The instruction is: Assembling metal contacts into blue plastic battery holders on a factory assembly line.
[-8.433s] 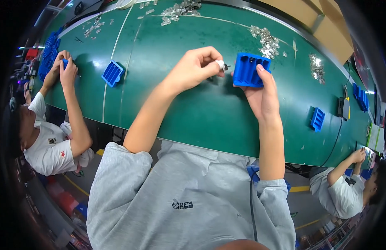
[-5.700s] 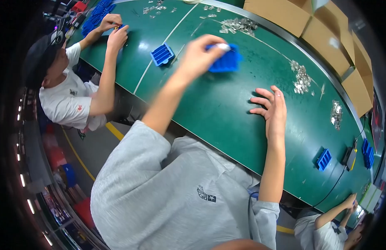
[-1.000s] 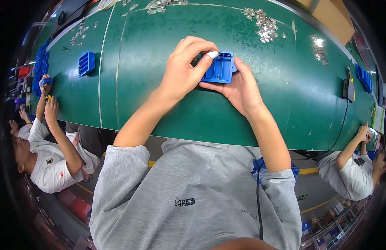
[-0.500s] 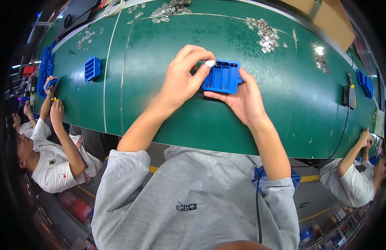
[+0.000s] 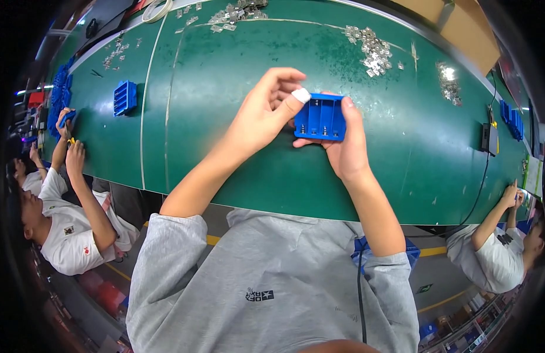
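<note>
Wider than half a second ago: the gap between my left hand's [image 5: 266,109] thumb and index finger.
My right hand [image 5: 348,147] grips a blue slotted holder [image 5: 331,115] above the green table [image 5: 213,76]; my left holds nothing visible, its white thumb cover [image 5: 301,95] at the upper-left corner. Dark print [image 5: 259,295] marks my grey shirt [image 5: 260,265].

A blue slotted case [image 5: 319,115] with springs [image 5: 325,131] is held open side up.
</note>
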A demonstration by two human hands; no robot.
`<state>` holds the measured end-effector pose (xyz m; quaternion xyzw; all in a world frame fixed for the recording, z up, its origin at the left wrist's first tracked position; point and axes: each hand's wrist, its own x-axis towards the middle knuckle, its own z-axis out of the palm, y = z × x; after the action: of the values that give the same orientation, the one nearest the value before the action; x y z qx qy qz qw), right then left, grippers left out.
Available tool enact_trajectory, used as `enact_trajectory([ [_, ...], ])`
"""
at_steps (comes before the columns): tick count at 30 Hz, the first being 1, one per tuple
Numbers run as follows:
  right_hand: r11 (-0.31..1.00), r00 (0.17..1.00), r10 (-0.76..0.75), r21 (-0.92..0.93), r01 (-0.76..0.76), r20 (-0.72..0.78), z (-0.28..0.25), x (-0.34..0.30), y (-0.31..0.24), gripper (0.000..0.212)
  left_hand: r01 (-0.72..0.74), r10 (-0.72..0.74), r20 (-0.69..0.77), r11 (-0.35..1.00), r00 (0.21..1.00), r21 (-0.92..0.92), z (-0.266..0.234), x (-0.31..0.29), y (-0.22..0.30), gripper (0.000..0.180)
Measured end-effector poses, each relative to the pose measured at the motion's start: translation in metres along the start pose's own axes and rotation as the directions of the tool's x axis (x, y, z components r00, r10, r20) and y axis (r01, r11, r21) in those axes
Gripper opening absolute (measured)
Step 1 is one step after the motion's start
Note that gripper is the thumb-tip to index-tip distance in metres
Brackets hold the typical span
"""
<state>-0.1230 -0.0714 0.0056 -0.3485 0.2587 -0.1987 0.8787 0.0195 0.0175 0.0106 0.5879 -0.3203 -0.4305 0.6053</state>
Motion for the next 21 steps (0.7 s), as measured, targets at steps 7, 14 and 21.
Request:
enact_trajectory([
  [7,0.885,0.951,-0.279,-0.42,0.2,-0.136,0.002,0.0,0.011,0.029,0.047,-0.068,0.149,0.989,0.986,0.142,-0.001,-0.003,0.001,0.024],
  [14,0.79,0.925,-0.347,-0.58,0.2,-0.155,0.003,-0.002,0.006,0.028,0.033,-0.049,0.109,0.989,0.993,0.142,0.001,-0.003,-0.007,0.028],
  [21,0.924,0.888,-0.383,-0.109,0.367,-0.254,-0.017,0.001,-0.036,0.041,-0.36,0.302,0.196,0.776,0.933,0.518,0.003,0.059,0.018,0.025],
])
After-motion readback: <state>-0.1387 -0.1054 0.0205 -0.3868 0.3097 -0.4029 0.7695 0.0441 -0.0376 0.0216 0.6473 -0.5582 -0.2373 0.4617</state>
